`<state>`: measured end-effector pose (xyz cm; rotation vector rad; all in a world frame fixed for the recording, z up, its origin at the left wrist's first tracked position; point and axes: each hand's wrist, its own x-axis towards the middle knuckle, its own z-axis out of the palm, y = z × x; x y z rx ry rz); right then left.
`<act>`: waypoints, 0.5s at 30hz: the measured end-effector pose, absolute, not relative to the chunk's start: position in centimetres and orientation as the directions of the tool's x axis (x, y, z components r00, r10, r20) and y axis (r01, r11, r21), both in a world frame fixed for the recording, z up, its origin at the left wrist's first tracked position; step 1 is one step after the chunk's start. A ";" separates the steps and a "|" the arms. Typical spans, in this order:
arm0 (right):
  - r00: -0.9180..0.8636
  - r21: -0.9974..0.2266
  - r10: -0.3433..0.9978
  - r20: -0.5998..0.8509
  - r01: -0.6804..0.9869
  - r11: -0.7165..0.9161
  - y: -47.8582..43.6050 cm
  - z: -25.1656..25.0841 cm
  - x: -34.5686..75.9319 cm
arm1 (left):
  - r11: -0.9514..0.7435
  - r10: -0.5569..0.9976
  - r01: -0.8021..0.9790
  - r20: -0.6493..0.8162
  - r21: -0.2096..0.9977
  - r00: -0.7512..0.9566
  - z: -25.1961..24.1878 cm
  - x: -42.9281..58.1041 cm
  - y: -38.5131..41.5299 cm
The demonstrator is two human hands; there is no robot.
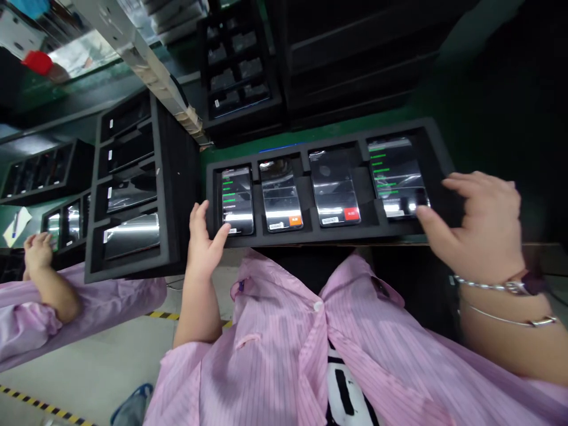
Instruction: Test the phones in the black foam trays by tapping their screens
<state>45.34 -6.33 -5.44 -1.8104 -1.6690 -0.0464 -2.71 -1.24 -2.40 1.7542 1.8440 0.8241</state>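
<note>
black foam makes up the long tray [319, 238] lying crosswise just ahead of the person, its long axis running left to right, with four phones standing side by side in cut pockets, each phone's long axis pointing away from the body. the left hand [202, 239] sits at the tray's left end, fingers apart and loose, a fingertip touching the bottom edge of the leftmost phone [237, 201] while the thumb rests by the foam wall. the right hand [481, 228] is at the far right end, also spread and gripping nothing, its fingertips on the lower corner of the rightmost phone [394, 174]. so each hand has its own end phone; the second phone [280, 195] and third phone [332, 186] lie between them, the left hand nearer the second, the right nearer the third. the screens are glossy glass, lit, with green lines of text and small orange or red patches. thin metal bracelets [488, 285] ring the right wrist. a similar tray [177, 177] stands to the left on the green table [465, 118], and a co-worker's hand [38, 251] rests well apart at far left.
</note>
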 end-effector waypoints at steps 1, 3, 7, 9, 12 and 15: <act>0.301 -0.551 0.870 0.391 0.834 -0.040 -6.2 -5.8 46.1 | 0.038 0.991 0.634 0.053 0.772 -0.123 -3.0 -3.2 -1.2; 0.525 -0.785 0.835 0.163 0.582 -0.213 -5.9 -6.6 47.2 | 0.151 0.978 0.494 -0.056 0.856 -0.201 -3.8 -3.8 -1.3; 0.678 -0.957 0.705 -0.208 0.006 -0.289 -5.0 -7.2 46.7 | 0.177 0.967 0.433 -0.074 0.884 -0.246 -2.4 -3.3 -2.3; 0.693 -0.959 0.668 -0.270 -0.135 -0.248 -4.7 -6.6 45.7 | 0.053 0.978 0.426 0.040 0.903 -0.206 -0.7 -2.6 -3.0; 0.638 -0.947 0.700 -0.320 -0.204 -0.247 -4.6 -5.2 44.7 | -0.123 0.970 0.322 0.182 0.939 -0.161 1.1 -1.7 -3.9; 0.547 -0.957 0.791 -0.272 -0.244 -0.160 -5.3 -3.9 44.7 | -0.242 0.938 0.152 0.272 0.958 -0.216 0.5 -1.2 -4.3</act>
